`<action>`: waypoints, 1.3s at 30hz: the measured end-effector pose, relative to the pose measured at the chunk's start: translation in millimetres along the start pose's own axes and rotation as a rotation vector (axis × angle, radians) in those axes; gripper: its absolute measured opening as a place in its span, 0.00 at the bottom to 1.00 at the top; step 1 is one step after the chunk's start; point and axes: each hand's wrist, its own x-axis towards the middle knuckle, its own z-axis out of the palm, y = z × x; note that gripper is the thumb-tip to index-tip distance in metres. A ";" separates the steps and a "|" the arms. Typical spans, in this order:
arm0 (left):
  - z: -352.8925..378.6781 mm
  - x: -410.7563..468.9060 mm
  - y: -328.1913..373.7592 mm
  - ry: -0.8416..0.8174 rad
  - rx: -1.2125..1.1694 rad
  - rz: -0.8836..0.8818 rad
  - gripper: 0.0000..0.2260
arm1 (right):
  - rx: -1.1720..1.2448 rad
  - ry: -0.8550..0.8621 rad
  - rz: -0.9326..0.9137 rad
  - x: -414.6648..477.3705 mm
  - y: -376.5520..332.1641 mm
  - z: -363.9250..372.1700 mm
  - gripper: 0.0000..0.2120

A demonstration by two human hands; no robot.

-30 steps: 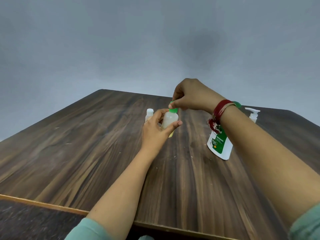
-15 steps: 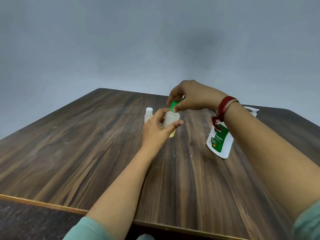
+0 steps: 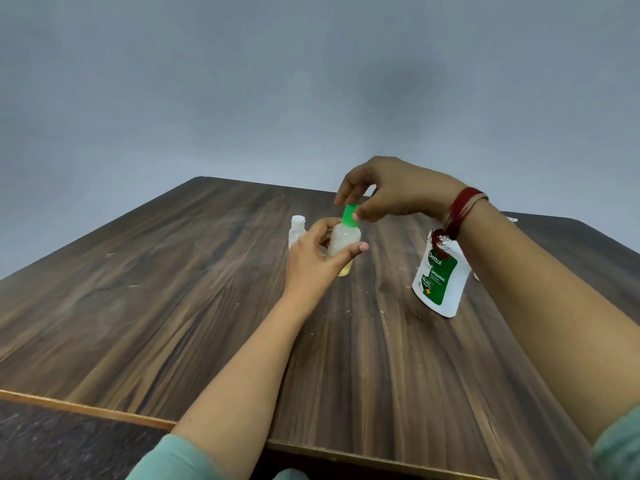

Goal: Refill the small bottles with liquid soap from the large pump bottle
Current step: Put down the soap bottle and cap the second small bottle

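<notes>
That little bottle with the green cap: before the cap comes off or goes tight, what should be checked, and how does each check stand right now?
1. Small bottle held firmly by left hand: ok.
2. Right hand fingers on green cap: ok.
3. Bottle upright: ok, slightly tilted.
4. Cap fully screwed: cannot tell.
5. Pump bottle standing within reach: ok, though its pump is hidden behind the right arm.
6. Second small bottle uncapped, upright on the table: ok.

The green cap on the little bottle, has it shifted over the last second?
Yes. The green cap has risen, standing taller above the small bottle, whose spot beside the uncapped small bottle is unchanged.
</notes>
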 end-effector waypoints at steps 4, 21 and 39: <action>1.3 -0.1 -0.5 -0.011 -0.002 -0.020 0.20 | -0.112 0.137 0.107 2.4 -2.5 12.0 0.19; -0.4 2.0 -1.1 0.017 -0.004 0.015 0.19 | -0.190 0.178 -0.009 -3.1 3.0 15.9 0.33; 1.8 0.2 -1.5 -0.035 0.000 -0.001 0.20 | -0.077 -0.011 -0.123 -0.8 13.6 13.0 0.17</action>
